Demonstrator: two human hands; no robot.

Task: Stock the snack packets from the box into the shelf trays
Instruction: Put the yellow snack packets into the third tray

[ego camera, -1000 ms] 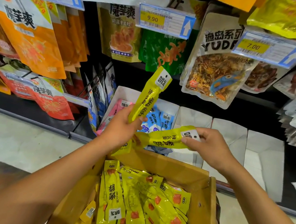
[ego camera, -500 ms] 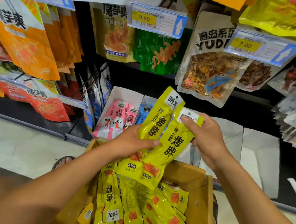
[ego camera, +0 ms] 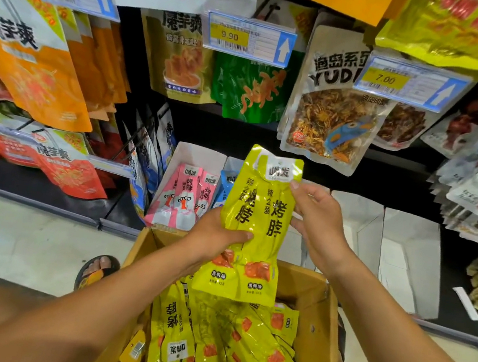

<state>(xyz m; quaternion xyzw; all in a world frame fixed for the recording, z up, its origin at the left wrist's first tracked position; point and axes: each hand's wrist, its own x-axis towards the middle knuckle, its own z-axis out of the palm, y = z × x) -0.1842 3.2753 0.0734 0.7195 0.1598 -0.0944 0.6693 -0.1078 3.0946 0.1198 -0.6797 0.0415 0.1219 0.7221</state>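
Two yellow packets (ego camera: 259,224) stood upright side by side, long edges overlapping, held over the far end of the cardboard box (ego camera: 319,332). The left hand (ego camera: 212,235) gripped them from nine o'clock, its thumb (ego camera: 238,236) pressed flat across the front of the left packet at mid-height and the other fingers hidden behind. The right hand (ego camera: 316,223) closed on them from three o'clock, one fingertip touching the white label near the top of the right packet, the rest of the fingers curled round the right edge and behind. Both hands were closed on the pair; neither was spread wide.

Below, at six o'clock from the held pair, the box lay open and held many more yellow packets (ego camera: 216,342) piled loosely, some face up, some turned about. A sandalled foot (ego camera: 97,269) showed on the floor at nine o'clock from the box.

Behind the hands, on the lowest shelf, stood a row of white shelf trays (ego camera: 406,255). The tray at ten o'clock from the held pair carried pink packets (ego camera: 182,200) standing on end; the next one, partly covered by the yellow pair, showed blue packets (ego camera: 227,188). The trays at three o'clock from the right hand showed only their white walls.

Above, at twelve o'clock, larger snack bags hung from pegs, with a price tag reading 9.90 (ego camera: 249,39) and, toward two o'clock, another reading 7.00 (ego camera: 410,84)
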